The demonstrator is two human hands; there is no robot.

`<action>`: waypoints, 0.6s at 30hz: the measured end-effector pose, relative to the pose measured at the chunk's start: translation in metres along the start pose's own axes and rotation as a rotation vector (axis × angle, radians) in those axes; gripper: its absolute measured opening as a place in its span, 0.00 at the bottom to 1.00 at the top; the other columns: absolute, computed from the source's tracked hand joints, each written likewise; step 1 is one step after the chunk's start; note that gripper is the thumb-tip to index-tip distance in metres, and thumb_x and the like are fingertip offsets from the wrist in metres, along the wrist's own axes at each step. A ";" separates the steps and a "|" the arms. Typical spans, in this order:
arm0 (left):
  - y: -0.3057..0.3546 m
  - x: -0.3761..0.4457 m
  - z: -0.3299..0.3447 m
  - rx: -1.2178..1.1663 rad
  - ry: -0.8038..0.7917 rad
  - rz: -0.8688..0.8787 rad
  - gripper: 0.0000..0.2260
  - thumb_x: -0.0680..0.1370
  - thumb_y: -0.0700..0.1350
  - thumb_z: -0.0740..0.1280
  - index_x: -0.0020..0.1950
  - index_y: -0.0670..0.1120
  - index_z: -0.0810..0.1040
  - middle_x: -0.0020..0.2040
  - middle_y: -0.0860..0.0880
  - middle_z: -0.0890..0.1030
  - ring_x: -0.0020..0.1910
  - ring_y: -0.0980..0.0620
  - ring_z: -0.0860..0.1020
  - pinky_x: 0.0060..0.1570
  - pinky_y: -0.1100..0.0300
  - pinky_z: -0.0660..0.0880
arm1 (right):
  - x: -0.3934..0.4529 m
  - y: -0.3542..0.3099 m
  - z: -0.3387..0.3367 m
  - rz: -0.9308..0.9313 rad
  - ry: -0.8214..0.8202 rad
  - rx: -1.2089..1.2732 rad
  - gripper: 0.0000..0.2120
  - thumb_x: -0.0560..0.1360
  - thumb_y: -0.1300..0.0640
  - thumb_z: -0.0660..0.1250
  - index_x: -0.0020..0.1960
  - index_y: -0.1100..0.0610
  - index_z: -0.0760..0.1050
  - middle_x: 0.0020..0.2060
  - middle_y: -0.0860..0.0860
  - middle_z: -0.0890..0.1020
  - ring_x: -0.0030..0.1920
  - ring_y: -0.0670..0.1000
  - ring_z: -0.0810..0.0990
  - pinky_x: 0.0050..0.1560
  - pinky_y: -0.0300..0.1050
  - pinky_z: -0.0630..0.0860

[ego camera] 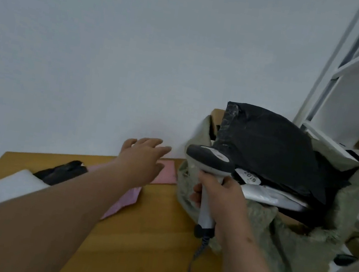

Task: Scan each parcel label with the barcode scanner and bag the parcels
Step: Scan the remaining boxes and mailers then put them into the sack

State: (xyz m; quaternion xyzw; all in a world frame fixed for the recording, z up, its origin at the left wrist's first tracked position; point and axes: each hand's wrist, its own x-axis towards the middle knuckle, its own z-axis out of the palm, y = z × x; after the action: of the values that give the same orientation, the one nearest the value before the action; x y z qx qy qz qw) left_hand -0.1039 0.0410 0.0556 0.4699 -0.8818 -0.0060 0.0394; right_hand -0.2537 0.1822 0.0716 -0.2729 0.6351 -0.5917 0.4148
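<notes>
Parcels (273,151) in the bag (293,247) at table's (145,237) right; others, perhaps three, left.

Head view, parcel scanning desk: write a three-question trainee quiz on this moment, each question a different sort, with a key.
1. True or false: the right hand grips the barcode scanner by its handle.
2. Multiple choice: the left hand is (A) pinching the scanner cord, (B) stretched open above the pink parcel, (C) inside the green bag.
3. Fill in: the big black parcel lies in the green ____ at the right of the wooden table.

Key: 1 true; 2 B; 3 bag.
</notes>
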 end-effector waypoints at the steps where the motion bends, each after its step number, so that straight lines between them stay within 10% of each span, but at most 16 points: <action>1: -0.017 -0.008 0.004 -0.007 -0.015 -0.032 0.24 0.82 0.55 0.57 0.78 0.60 0.57 0.79 0.54 0.56 0.77 0.51 0.55 0.73 0.47 0.51 | -0.002 0.003 0.013 0.000 -0.017 -0.028 0.08 0.76 0.56 0.71 0.42 0.59 0.78 0.32 0.53 0.82 0.27 0.47 0.81 0.40 0.49 0.81; 18: -0.255 -0.138 0.098 -0.159 -0.358 -0.535 0.24 0.81 0.56 0.59 0.76 0.56 0.62 0.75 0.53 0.65 0.71 0.49 0.66 0.68 0.47 0.65 | -0.016 0.071 0.213 0.074 -0.171 -0.254 0.07 0.76 0.55 0.70 0.46 0.58 0.78 0.32 0.51 0.83 0.31 0.47 0.82 0.44 0.51 0.81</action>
State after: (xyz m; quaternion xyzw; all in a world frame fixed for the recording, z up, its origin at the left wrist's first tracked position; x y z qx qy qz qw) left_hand 0.1768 0.0105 -0.0633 0.6719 -0.7167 -0.1675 -0.0826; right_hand -0.0549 0.0942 0.0150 -0.3492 0.6766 -0.4656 0.4511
